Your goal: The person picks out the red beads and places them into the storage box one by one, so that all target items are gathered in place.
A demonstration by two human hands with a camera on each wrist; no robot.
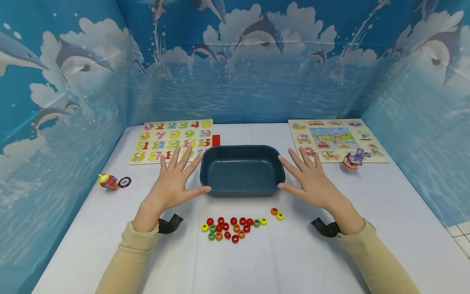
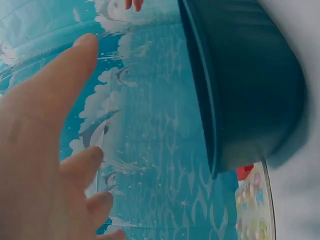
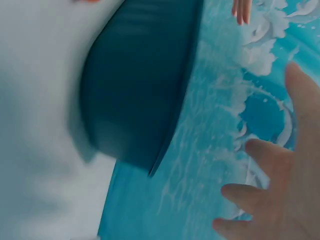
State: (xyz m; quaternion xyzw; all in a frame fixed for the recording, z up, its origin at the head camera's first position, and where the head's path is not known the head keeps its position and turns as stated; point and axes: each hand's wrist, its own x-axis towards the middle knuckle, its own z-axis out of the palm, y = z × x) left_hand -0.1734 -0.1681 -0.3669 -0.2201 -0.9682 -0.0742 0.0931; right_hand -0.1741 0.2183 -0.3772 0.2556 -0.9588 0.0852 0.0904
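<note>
A dark teal rectangular tub (image 1: 242, 193) stands mid-table, with nothing visible inside it. My left hand (image 1: 175, 183) is spread wide at the tub's left end, palm down, holding nothing. On the opposite end my right hand (image 1: 312, 183) is spread the same way and holds nothing. Both wrist views show the fingers apart from the side of the tub (image 2: 255, 85), above its rim level. Nearer to me than the tub lie several small round beads (image 1: 235, 239) in red, orange, yellow and green. Two of them, an orange bead (image 1: 274, 211) and a yellow bead (image 1: 280, 216), lie apart at the right.
Behind my left hand lies a number puzzle board (image 1: 172, 134) with a red piece (image 1: 216, 140) beside it. A picture puzzle board (image 1: 374, 155) and a purple rabbit toy (image 1: 354, 160) are at right. A small red-yellow toy (image 1: 108, 181) and a dark round chip (image 1: 125, 182) sit left.
</note>
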